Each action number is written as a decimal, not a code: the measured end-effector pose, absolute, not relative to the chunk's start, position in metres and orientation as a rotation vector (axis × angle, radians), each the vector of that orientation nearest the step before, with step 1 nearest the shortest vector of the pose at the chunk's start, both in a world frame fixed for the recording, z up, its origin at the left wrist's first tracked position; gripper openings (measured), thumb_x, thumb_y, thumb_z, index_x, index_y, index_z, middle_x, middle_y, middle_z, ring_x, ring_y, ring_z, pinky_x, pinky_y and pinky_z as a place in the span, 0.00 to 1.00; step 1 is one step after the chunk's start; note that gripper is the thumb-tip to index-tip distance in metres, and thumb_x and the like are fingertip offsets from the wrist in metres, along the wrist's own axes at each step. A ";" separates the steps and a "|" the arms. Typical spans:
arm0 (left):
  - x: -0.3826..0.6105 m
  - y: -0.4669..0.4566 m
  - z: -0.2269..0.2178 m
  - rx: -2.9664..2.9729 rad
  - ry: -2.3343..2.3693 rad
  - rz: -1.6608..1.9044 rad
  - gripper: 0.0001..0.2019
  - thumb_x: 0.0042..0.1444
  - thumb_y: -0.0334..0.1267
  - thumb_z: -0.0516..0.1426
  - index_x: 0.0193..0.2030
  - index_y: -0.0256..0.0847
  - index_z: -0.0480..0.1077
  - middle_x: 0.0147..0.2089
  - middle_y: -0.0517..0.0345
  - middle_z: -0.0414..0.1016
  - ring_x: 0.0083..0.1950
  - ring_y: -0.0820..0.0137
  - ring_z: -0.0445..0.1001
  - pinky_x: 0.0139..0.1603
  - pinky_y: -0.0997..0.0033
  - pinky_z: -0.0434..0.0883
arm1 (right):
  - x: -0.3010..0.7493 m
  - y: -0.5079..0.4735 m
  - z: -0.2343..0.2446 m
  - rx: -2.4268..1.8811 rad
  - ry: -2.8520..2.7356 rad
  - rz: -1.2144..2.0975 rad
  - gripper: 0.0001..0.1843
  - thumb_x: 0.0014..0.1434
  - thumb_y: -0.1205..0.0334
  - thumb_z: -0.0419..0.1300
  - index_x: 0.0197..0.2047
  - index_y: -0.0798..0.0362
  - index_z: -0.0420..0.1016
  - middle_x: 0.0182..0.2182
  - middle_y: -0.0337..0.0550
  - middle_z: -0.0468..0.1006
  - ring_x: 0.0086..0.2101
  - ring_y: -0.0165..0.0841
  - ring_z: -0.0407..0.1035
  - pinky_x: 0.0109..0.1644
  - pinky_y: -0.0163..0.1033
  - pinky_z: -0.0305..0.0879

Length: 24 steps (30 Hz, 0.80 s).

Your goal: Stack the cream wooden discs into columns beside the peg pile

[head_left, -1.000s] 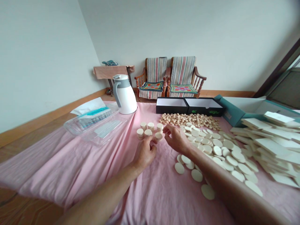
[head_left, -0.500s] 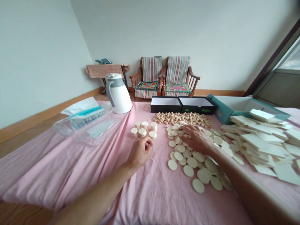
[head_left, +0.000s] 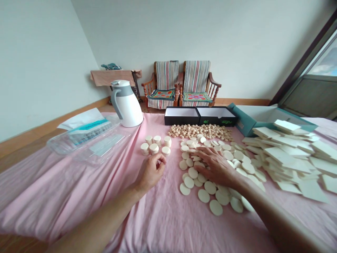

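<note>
Several short stacks of pale round wooden discs (head_left: 154,147) stand in a small group on the pink cloth (head_left: 163,218). My left hand (head_left: 149,172) rests just in front of them, its fingers curled in and the thumb bent against the index finger. No object shows in the gap between thumb and fingers. To the right, loose wooden discs (head_left: 210,187) are spread in a wide, overlapping heap. My right hand (head_left: 217,165) lies over the upper part of this heap with its fingers stretched out, touching discs and hiding some under the palm.
Small wooden beads (head_left: 195,131) lie behind the discs, in front of two black boxes (head_left: 181,121). A teal box (head_left: 244,123) and a pile of pale square boards (head_left: 286,154) stand right. Left are a white jug (head_left: 130,109) and clear plastic packaging (head_left: 60,142).
My right hand has drawn back a little toward me over the loose discs, and discs near its fingertips have shifted. My left hand keeps its place by the stacks. The view has turned slightly right.
</note>
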<state>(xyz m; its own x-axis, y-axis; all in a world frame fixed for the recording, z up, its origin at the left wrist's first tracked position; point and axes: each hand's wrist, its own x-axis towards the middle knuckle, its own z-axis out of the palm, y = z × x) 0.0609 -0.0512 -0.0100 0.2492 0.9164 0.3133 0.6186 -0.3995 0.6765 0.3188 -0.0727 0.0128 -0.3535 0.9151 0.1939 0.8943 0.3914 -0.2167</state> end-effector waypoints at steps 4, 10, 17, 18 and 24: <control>0.059 -0.052 -0.013 2.126 1.378 0.963 0.07 0.51 0.26 0.49 0.31 0.39 0.66 0.23 0.62 0.72 0.24 0.75 0.71 0.25 0.79 0.63 | 0.324 -0.069 0.021 -1.510 -2.291 0.188 0.21 0.58 0.51 0.55 0.55 0.43 0.69 0.55 0.45 0.68 0.53 0.40 0.62 0.55 0.49 0.58; 0.057 -0.054 -0.012 2.099 1.358 0.946 0.07 0.51 0.26 0.49 0.31 0.39 0.66 0.23 0.63 0.71 0.24 0.75 0.71 0.25 0.79 0.63 | 0.320 -0.046 0.035 -1.424 -2.226 0.215 0.12 0.58 0.63 0.54 0.43 0.52 0.76 0.40 0.45 0.78 0.41 0.34 0.69 0.46 0.39 0.62; 0.057 -0.055 -0.012 2.088 1.379 0.928 0.07 0.50 0.26 0.49 0.31 0.39 0.66 0.25 0.61 0.72 0.26 0.73 0.72 0.27 0.78 0.64 | 0.297 -0.017 0.033 -1.623 -2.380 0.248 0.10 0.52 0.62 0.57 0.36 0.51 0.78 0.34 0.45 0.78 0.35 0.35 0.70 0.38 0.37 0.60; 0.057 -0.055 -0.011 2.087 1.383 0.924 0.07 0.50 0.26 0.49 0.31 0.39 0.66 0.25 0.61 0.73 0.27 0.73 0.72 0.27 0.79 0.64 | 0.295 -0.015 0.034 -1.650 -2.409 0.245 0.11 0.51 0.62 0.57 0.36 0.51 0.78 0.33 0.45 0.78 0.35 0.35 0.70 0.37 0.37 0.59; 0.056 -0.053 -0.009 2.085 1.389 0.933 0.08 0.49 0.24 0.49 0.30 0.39 0.66 0.24 0.62 0.72 0.26 0.74 0.72 0.26 0.79 0.63 | 0.292 -0.010 0.032 -1.620 -2.533 0.191 0.13 0.47 0.67 0.56 0.37 0.54 0.75 0.33 0.46 0.77 0.34 0.35 0.69 0.35 0.36 0.57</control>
